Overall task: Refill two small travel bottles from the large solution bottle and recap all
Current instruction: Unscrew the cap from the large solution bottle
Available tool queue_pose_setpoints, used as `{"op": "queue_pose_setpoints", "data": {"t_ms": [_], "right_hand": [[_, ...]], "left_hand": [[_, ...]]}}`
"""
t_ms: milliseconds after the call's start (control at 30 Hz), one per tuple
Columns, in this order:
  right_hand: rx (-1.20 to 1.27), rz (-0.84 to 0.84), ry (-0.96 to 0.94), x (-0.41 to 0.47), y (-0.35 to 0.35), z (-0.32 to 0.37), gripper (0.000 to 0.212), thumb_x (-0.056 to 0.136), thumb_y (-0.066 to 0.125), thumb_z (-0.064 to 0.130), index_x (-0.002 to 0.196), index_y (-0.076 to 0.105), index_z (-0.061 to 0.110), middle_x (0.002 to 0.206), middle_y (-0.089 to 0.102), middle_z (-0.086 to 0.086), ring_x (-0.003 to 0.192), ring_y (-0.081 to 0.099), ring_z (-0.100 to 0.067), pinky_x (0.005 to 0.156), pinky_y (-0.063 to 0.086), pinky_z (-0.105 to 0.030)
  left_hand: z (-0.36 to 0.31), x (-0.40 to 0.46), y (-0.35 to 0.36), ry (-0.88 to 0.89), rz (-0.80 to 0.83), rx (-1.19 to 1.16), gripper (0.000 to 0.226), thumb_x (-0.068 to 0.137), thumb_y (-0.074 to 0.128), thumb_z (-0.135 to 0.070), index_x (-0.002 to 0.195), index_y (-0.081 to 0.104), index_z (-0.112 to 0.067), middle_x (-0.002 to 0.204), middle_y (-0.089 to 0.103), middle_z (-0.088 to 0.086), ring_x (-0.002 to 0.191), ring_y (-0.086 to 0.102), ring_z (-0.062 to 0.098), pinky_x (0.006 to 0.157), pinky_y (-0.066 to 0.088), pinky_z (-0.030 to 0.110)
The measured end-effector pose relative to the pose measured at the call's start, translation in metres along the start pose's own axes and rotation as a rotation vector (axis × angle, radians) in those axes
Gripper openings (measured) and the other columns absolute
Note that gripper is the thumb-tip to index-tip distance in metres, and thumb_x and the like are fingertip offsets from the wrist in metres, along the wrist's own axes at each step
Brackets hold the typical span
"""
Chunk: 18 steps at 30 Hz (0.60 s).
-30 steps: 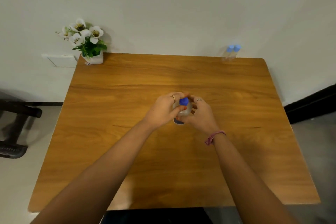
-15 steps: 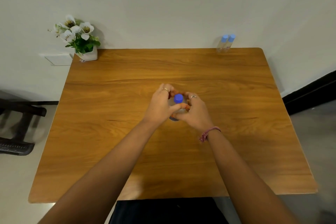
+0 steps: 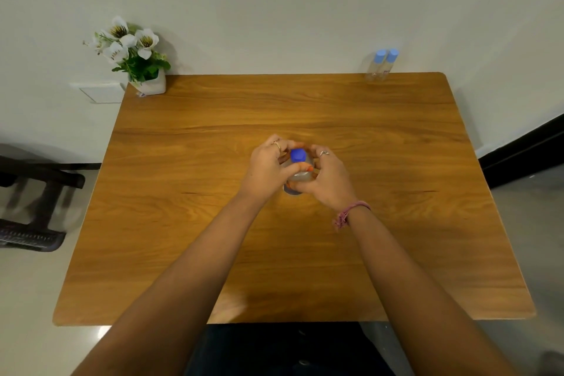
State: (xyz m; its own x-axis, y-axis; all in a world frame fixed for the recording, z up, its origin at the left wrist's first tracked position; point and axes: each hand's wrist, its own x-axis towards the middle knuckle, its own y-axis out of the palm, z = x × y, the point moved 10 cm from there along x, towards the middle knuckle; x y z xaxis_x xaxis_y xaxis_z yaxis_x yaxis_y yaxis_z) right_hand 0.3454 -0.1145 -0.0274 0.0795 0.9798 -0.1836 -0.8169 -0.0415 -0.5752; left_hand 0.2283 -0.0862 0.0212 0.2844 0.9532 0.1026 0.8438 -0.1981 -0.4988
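Observation:
The large solution bottle (image 3: 297, 174), clear with a dark blue cap (image 3: 298, 156), stands upright at the middle of the wooden table (image 3: 189, 223). My left hand (image 3: 266, 167) wraps its left side and my right hand (image 3: 327, 178) its right side, fingers curled around the body below the cap. Most of the bottle is hidden by my fingers. Two small travel bottles (image 3: 381, 67), clear with light blue caps, stand side by side and capped at the table's far right corner, well apart from both hands.
A white pot of white flowers (image 3: 137, 61) stands at the far left corner against the wall. A dark chair (image 3: 33, 207) is on the floor to the left of the table. My dark-clothed lap (image 3: 290, 348) lies past the near edge.
Both hands stay on the large bottle at the table's middle; the grip shifted slightly around the cap. The view has drifted a little as my head moved.

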Motion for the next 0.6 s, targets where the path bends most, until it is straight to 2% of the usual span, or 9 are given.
{"op": "queue_pose_setpoints", "data": {"t_ms": [67, 167, 233, 300, 333, 400, 433, 500, 600], "right_hand": [[0.005, 0.005, -0.002, 0.000, 0.000, 0.000, 0.084, 0.058, 0.084, 0.034, 0.129, 0.045, 0.014, 0.127, 0.049, 0.003, 0.107, 0.054, -0.013, 0.088, 0.050, -0.033], [0.004, 0.014, 0.002, 0.001, 0.001, -0.001, 0.082, 0.058, 0.084, 0.036, 0.128, 0.046, 0.015, 0.127, 0.049, 0.004, 0.106, 0.054, -0.012, 0.087, 0.050, -0.031], [0.029, 0.018, 0.013, 0.001, 0.001, -0.002, 0.081, 0.057, 0.084, 0.037, 0.126, 0.047, 0.017, 0.125, 0.051, 0.005, 0.104, 0.056, -0.012, 0.085, 0.051, -0.032], [0.045, 0.018, 0.013, 0.000, 0.001, -0.002, 0.080, 0.056, 0.085, 0.036, 0.124, 0.048, 0.017, 0.122, 0.053, 0.004, 0.102, 0.058, -0.012, 0.083, 0.052, -0.032], [0.043, 0.020, 0.013, 0.000, 0.001, -0.001, 0.080, 0.057, 0.085, 0.035, 0.124, 0.047, 0.016, 0.122, 0.053, 0.003, 0.102, 0.058, -0.012, 0.083, 0.052, -0.030], [0.046, 0.026, 0.016, 0.000, 0.001, -0.001, 0.081, 0.058, 0.085, 0.033, 0.126, 0.045, 0.015, 0.123, 0.053, 0.002, 0.104, 0.057, -0.013, 0.085, 0.051, -0.031], [0.050, 0.031, 0.016, 0.000, 0.001, -0.001, 0.082, 0.057, 0.085, 0.033, 0.127, 0.045, 0.015, 0.123, 0.053, 0.002, 0.105, 0.056, -0.013, 0.086, 0.051, -0.033], [0.035, 0.035, 0.014, 0.000, 0.001, -0.001, 0.083, 0.056, 0.085, 0.034, 0.127, 0.045, 0.016, 0.121, 0.052, 0.005, 0.104, 0.056, -0.012, 0.086, 0.052, -0.034], [0.009, 0.023, 0.018, 0.000, -0.001, 0.000, 0.083, 0.057, 0.086, 0.032, 0.127, 0.045, 0.015, 0.116, 0.047, 0.011, 0.101, 0.054, -0.009, 0.083, 0.050, -0.027]], "left_hand": [[-0.004, 0.002, 0.004, 0.016, 0.066, 0.044, 0.051, 0.066, 0.086, -0.019, 0.111, 0.066, -0.006, 0.095, 0.050, -0.009, 0.091, 0.056, 0.005, 0.082, 0.052, 0.020], [-0.004, 0.001, 0.016, 0.045, 0.271, -0.016, 0.070, 0.072, 0.082, -0.014, 0.134, 0.050, -0.011, 0.120, 0.044, 0.000, 0.114, 0.052, 0.017, 0.095, 0.051, 0.028], [-0.006, 0.000, 0.017, 0.131, 0.314, 0.051, 0.061, 0.081, 0.071, -0.006, 0.137, 0.047, -0.009, 0.124, 0.045, 0.004, 0.117, 0.052, 0.021, 0.097, 0.049, 0.027], [-0.011, -0.001, 0.017, 0.218, 0.309, 0.205, 0.047, 0.085, 0.063, 0.000, 0.130, 0.054, -0.003, 0.117, 0.049, 0.004, 0.109, 0.054, 0.021, 0.090, 0.040, 0.009], [-0.015, -0.001, 0.016, 0.246, 0.296, 0.265, 0.042, 0.085, 0.061, 0.001, 0.126, 0.058, -0.002, 0.114, 0.050, 0.006, 0.105, 0.052, 0.020, 0.084, 0.034, 0.007], [-0.022, 0.003, 0.014, 0.268, 0.269, 0.339, 0.037, 0.082, 0.065, -0.003, 0.119, 0.063, -0.003, 0.111, 0.055, 0.013, 0.100, 0.046, 0.019, 0.082, 0.029, 0.014], [-0.025, 0.005, 0.010, 0.257, 0.237, 0.345, 0.035, 0.081, 0.069, -0.008, 0.115, 0.065, -0.005, 0.110, 0.057, 0.012, 0.098, 0.044, 0.016, 0.083, 0.032, 0.019], [-0.022, 0.010, -0.007, 0.145, 0.128, 0.215, 0.033, 0.075, 0.078, -0.018, 0.106, 0.067, -0.015, 0.104, 0.061, 0.001, 0.089, 0.051, 0.008, 0.078, 0.043, 0.021], [0.004, 0.003, -0.038, -0.116, -0.023, -0.261, 0.038, 0.069, 0.084, -0.011, 0.092, 0.059, -0.028, 0.090, 0.064, -0.010, 0.078, 0.062, 0.001, 0.073, 0.051, 0.017]]}}
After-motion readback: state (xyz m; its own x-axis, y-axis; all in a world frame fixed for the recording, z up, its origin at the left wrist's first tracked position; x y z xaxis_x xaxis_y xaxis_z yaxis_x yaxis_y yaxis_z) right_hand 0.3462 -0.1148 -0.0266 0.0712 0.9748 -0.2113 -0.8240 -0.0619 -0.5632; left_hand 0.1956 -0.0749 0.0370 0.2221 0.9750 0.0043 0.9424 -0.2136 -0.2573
